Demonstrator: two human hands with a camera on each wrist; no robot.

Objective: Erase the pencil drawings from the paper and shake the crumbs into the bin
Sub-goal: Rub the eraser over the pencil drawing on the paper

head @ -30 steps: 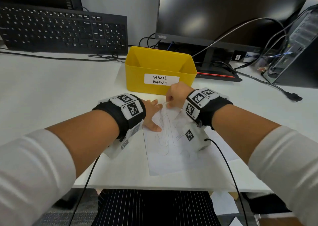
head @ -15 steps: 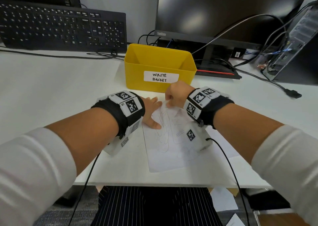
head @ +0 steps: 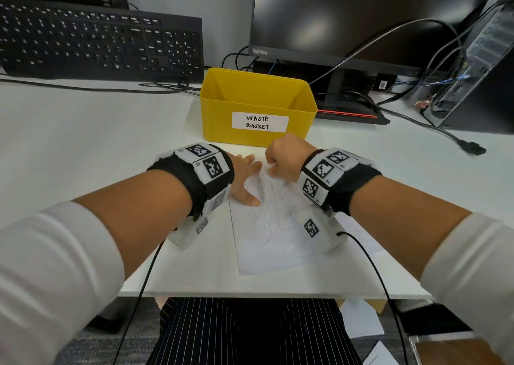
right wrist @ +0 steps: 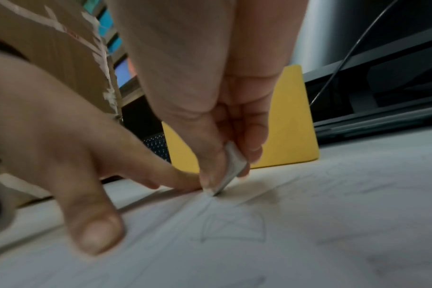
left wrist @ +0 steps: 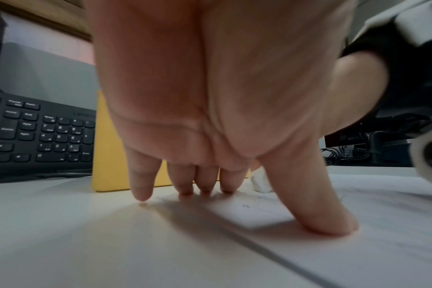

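Erasing step: my right hand [right wrist: 210, 124] fingers pinch eraser [right wrist: 231, 169] on paper [head: 267, 242], left hand [head: 244, 178] fingers splayed flat beside; next, rub remaining lines.

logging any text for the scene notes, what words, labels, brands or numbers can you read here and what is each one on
"WASTE BASKET": handwritten on the white label on the yellow bin.
"ThinkVision": on the monitor's lower edge.
"Lenovo": faint, on the keyboard's top right corner.
Digits 0 to 9 and "Enter": on the keyboard's number pad; the other key legends are too blurred.
Wristband tags: square codes; their small print is too small to read.
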